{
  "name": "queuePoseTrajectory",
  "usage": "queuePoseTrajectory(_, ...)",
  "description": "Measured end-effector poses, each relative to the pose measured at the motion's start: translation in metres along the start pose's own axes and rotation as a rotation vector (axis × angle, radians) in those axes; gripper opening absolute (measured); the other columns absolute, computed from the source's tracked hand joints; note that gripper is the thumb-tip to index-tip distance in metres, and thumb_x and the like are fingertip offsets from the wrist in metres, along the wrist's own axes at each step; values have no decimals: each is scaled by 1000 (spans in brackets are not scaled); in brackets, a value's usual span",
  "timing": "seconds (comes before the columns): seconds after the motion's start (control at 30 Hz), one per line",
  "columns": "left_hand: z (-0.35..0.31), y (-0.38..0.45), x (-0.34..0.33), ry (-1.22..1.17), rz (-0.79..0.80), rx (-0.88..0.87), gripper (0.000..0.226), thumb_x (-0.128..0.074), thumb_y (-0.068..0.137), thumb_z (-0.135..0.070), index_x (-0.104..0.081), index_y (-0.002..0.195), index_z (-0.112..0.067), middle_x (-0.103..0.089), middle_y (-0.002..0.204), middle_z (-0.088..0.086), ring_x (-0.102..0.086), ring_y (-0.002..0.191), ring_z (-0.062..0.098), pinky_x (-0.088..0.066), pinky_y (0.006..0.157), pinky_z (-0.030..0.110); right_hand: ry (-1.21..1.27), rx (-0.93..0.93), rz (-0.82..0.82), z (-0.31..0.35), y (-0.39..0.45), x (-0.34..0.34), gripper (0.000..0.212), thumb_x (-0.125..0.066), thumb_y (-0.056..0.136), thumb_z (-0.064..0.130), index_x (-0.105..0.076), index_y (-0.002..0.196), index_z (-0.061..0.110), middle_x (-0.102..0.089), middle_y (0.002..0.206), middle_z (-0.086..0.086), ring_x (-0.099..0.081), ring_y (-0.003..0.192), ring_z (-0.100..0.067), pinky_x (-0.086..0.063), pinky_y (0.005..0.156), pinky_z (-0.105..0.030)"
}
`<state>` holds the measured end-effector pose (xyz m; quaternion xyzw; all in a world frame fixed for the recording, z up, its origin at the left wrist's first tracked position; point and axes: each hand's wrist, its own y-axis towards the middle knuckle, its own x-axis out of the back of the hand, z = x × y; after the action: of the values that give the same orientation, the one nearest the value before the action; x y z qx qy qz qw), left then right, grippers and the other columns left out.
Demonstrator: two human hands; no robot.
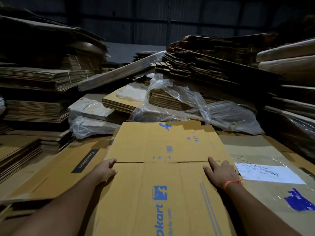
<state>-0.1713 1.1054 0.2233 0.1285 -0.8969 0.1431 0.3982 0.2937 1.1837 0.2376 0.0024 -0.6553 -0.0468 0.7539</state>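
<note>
The flattened box [162, 147] carries blue print. A square logo with an "f" sits above a word cut off by the bottom of the view, so only "okart" reads. A smaller line beside it is too blurred to make out. Farther up are "R13", small handling symbols and another "f" mark at the far edge.

The box is tan corrugated board with a slotted crease across its middle. It lies flat in the centre of a bed of cardboard sheets [255, 147], reaching from the near edge toward the far one. Under it on the left, a black strip [85, 160] reads "Crompton". On the right, a white label [267, 172] bears handwriting I cannot read, and near it is a blue smear [300, 200].

The left hand [105, 170] grips the box's left edge with its thumb on top and its fingers curled, their tips hidden. The right hand [220, 174] rests flat near the right edge, fingers straight and slightly spread. Plastic-wrapped bundles [221, 113] lie at the far edge, dim.
</note>
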Motion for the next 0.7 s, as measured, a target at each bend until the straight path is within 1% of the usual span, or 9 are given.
queuePoseTrajectory(0.17, 1, 4, -8, 37, -25, -2, 63, -63, 100, -28, -36, 156, -34, -42, 158, 8, -48, 136, 30, -45, 89, 33, -22, -19, -20, 3, 2, -5, 67, -20, 96, 71, -15, 158, 46, -38, 136, -15, -41, 129, -35, -40, 105, -43)
queuePoseTrajectory(0.27, 6, 5, -10, 58, -28, -31, 62, -61, 100, -30, -35, 157, -36, -43, 157, 7, -49, 134, 28, -44, 88, 32, -57, -45, -34, 9, -2, -4, 66, -18, 97, 70, -14, 158, 46, -38, 135, -14, -39, 128, -33, -41, 102, -43)
queuePoseTrajectory(0.33, 10, 6, -9, 95, -30, -42, 62, -60, 100, -34, -33, 157, -37, -43, 157, 7, -47, 136, 29, -46, 94, 34, -98, -94, -33, 13, -6, -4, 64, -16, 96, 71, -14, 156, 49, -38, 135, -10, -37, 128, -30, -39, 99, -47)
queuePoseTrajectory(0.4, 13, 7, -10, 160, -19, -27, 63, -58, 100, -39, -31, 157, -38, -40, 159, 10, -43, 140, 31, -44, 108, 42, -124, -114, -47, 16, -10, -6, 63, -16, 96, 70, -18, 155, 48, -36, 138, -9, -34, 130, -29, -34, 103, -50)
queuePoseTrajectory(0.47, 13, 5, -12, 255, -36, -47, 64, -55, 100, -45, -28, 158, -38, -26, 163, 15, -33, 146, 35, -38, 115, 49, -114, -50, -83, 16, -15, -7, 62, -19, 97, 67, -21, 155, 46, -29, 152, -9, -28, 138, -29, -28, 108, -51)
queuePoseTrajectory(0.5, 10, 1, -15, 310, -67, -125, 65, -53, 101, -47, -26, 159, -37, -13, 167, 14, -23, 151, 35, -34, 119, 50, -108, 24, -95, 16, -16, -8, 62, -20, 97, 67, -20, 156, 45, -21, 160, -7, -24, 143, -28, -26, 110, -51)
queuePoseTrajectory(0.57, 0, -10, -23, 375, -131, -386, 67, -49, 102, -50, -20, 161, -39, 8, 170, 1, 0, 157, 27, -21, 122, 50, -110, 189, -110, 19, -20, -9, 65, -22, 98, 68, -13, 158, 45, -6, 168, -1, -15, 151, -24, -21, 113, -50)
queuePoseTrajectory(0.63, -15, -20, -36, 395, -117, -563, 67, -42, 103, -56, -14, 161, -40, 15, 168, -7, 8, 155, 19, -13, 124, 48, -113, 286, -112, 30, -25, -13, 67, -21, 98, 68, -10, 159, 43, -3, 170, 3, -11, 154, -22, -18, 116, -49)
queuePoseTrajectory(0.7, -26, -21, -53, 435, -42, -580, 68, -35, 102, -61, -12, 162, -39, 12, 170, -5, 7, 156, 20, -10, 125, 47, -108, 323, -62, 45, -30, -18, 68, -20, 99, 67, -14, 160, 38, -8, 169, 3, -10, 155, -20, -16, 118, -49)
